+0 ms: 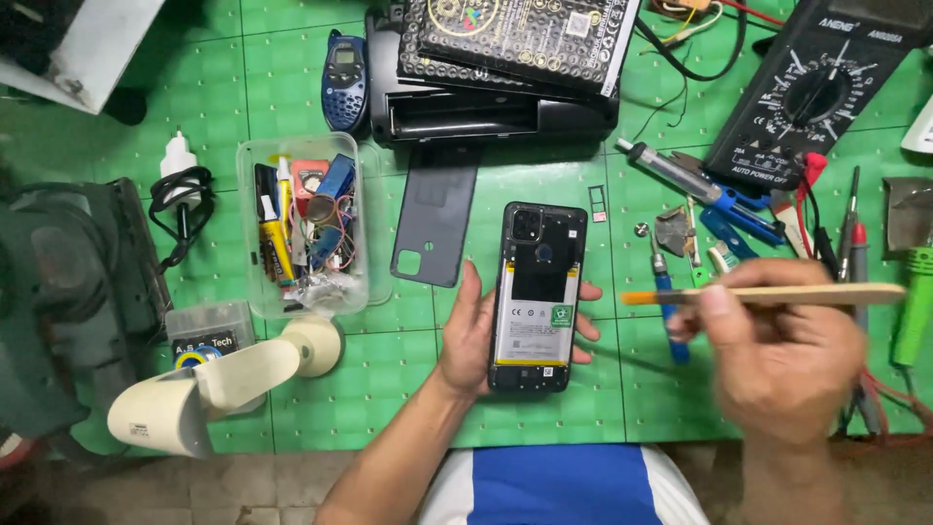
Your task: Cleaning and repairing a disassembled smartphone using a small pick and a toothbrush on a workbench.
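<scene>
Two bare hands work over a green gridded mat covering the table (408, 389). The left hand (473, 335) cradles a black smartphone with its rear cover removed (536, 297), fingers curled around its edges from beneath, the exposed battery facing up just above the mat. The right hand (782, 355) pinches a slim pale wooden-handled brush with an orange tip (768, 295), held level and pointing toward the phone but not touching it.

Judging by this, the opened phone is at the cleaning or dusting stage; bringing the tip onto the board would call for a light, steady touch.

The battery carries a white rectangular label with a small green square sticker (562, 315) near its right edge. The detached dark grey plastic back cover (434, 214) lies flat just left of the phone. A clear plastic tub of tubes and small parts (303, 226) sits further left. At the top, black printed flat packages (515, 39) are stacked on a dark device, and a black multimeter with a round dial (816, 92) lies at the upper right.
</scene>
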